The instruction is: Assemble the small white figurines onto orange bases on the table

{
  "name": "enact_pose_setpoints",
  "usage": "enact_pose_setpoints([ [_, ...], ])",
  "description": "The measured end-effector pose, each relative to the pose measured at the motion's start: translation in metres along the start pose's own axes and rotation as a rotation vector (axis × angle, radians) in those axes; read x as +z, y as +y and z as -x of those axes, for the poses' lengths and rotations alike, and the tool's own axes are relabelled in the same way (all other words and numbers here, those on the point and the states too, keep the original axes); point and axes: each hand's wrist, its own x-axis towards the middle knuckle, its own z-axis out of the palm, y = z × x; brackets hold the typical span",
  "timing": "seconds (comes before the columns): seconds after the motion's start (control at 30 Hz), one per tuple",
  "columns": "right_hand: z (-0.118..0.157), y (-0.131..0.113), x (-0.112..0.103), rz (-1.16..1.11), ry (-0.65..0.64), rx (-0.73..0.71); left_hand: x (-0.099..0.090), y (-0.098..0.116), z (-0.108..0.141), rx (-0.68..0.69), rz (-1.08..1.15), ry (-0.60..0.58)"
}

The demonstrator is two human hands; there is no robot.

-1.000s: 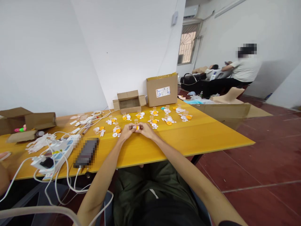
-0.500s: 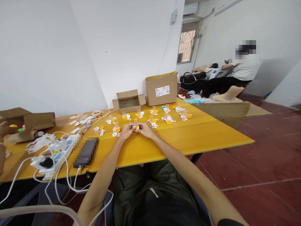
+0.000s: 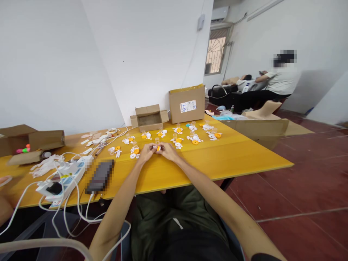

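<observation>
Over the middle of the table, my left hand (image 3: pixel 147 152) and my right hand (image 3: pixel 168 150) meet, fingers pinched together. Between the fingertips is a small white-and-orange plastic piece (image 3: pixel 159 148), partly hidden, and its exact kind is too small to make out. Just behind the hands stands a clear plastic cup (image 3: pixel 157 140). Left of them lies a cluster with an orange ring (image 3: pixel 136 151) and a white ring (image 3: pixel 132 156). To the right, white plastic parts (image 3: pixel 178 145) and an orange disc (image 3: pixel 195 142) lie in similar groups.
A power strip (image 3: pixel 71 179) with tangled white cables and a dark phone-like slab (image 3: pixel 100 176) lie left. Behind stand an open carton (image 3: pixel 149 121) and a closed carton (image 3: pixel 187 105). Another open carton (image 3: pixel 46 141) is far left, near a co-worker's arm (image 3: pixel 4 210). A person (image 3: pixel 282 83) sits beyond.
My hands stay together, with the piece turned slightly between the fingers. At the far left, the co-worker's hand has drawn back from the carton toward the near edge.
</observation>
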Motion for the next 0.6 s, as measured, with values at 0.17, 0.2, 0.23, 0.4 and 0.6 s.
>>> enact_pose_setpoints([
  [0.17, -0.0012, 0.0012, 0.0007, -0.056, -0.004, 0.019, 0.0005, 0.0004, 0.0004, -0.005, -0.001, 0.003],
  [0.2, -0.0016, 0.0017, 0.0011, -0.079, -0.01, 0.022, 0.0004, 0.0001, 0.0002, -0.003, -0.004, 0.004],
  [0.23, -0.0019, 0.0021, 0.0015, -0.099, -0.016, 0.024, 0.0004, -0.0004, 0.0, 0.0, -0.007, 0.004],
  [0.4, -0.0016, 0.0003, 0.0029, -0.064, 0.008, 0.014, 0.0008, -0.0019, -0.0005, 0.017, -0.023, 0.002],
  [0.6, -0.0004, -0.0027, 0.0025, -0.044, 0.027, 0.023, 0.0015, -0.0007, 0.0007, 0.031, -0.096, 0.025],
])
